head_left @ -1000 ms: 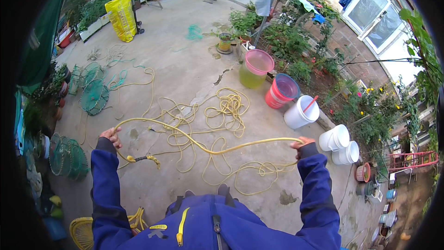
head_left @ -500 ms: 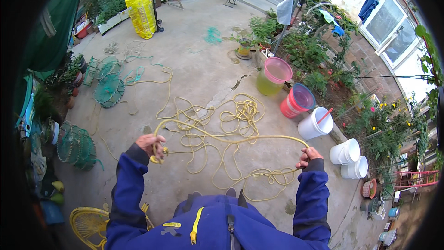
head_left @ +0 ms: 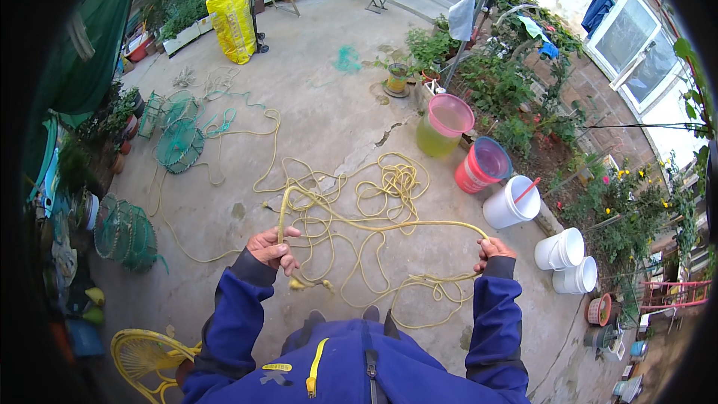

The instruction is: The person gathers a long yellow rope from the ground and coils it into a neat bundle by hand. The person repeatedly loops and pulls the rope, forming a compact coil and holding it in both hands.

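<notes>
In the head view, the left hand (head_left: 274, 249) has its fingers bent around a yellow rope (head_left: 449, 224) near one end, the thumb on the near side; how tight this hold is, I cannot tell. From there the rope rises steeply, bends over and sags across to the right hand (head_left: 493, 251), whose fingers are curled into a closed fist around it. The hands are well apart in front of the jacket (head_left: 344, 363), with the rope spanning the gap in a loose curve. A knotted end (head_left: 303, 283) shows just below the left hand; whether it hangs or touches the ground, I cannot tell.

More of the rope lies on the concrete (head_left: 321, 112) beyond the hands, in wide loops and a denser tangle (head_left: 396, 185), with further loops near the right hand. Green net traps (head_left: 179, 148) lie on the left, and a yellow chair (head_left: 142, 348) stands at the lower left. Along the right runs a row of buckets: a pink-rimmed one (head_left: 441, 135) with greenish liquid, a red one (head_left: 473, 172), then white ones (head_left: 502, 208) beside a planted bed (head_left: 523, 123).
</notes>
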{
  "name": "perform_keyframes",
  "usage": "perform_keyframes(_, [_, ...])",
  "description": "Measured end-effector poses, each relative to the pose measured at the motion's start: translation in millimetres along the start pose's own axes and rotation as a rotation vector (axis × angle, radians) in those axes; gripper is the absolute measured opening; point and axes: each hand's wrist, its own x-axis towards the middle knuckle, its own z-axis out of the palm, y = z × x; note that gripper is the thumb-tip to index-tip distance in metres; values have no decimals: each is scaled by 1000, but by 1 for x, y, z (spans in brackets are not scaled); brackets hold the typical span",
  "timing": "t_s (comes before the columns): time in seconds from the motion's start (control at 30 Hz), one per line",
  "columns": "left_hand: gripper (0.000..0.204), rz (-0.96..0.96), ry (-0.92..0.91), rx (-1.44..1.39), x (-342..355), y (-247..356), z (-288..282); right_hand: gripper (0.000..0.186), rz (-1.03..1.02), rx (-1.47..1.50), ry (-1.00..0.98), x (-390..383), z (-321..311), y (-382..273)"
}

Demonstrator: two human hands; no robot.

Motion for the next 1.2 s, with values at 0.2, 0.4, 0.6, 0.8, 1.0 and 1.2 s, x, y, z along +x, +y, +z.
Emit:
perform_keyframes(0.2, [21,65,42,180,6,-12,39,14,-316,-312,-156,-20,23,13])
perform_keyframes(0.4, [20,-6,187,455,9,-11,64,13,-915,-900,-479,-56,79,8])
perform_keyframes(0.6, [26,9,81,707,12,-4,78,13,-964,-1030,-716,-98,122,-9])
perform_keyframes(0.8, [23,-103,-50,1068,12,-22,92,18,-1057,-842,-772,-118,158,-23])
perform_keyframes(1.0, [25,-203,-52,486,9,-17,92,29,-668,-571,-855,-89,148,-27])
perform_keyframes(1.2, [26,-145,225,-67,-23,53,47,36,-711,-730,-593,-3,64,53])
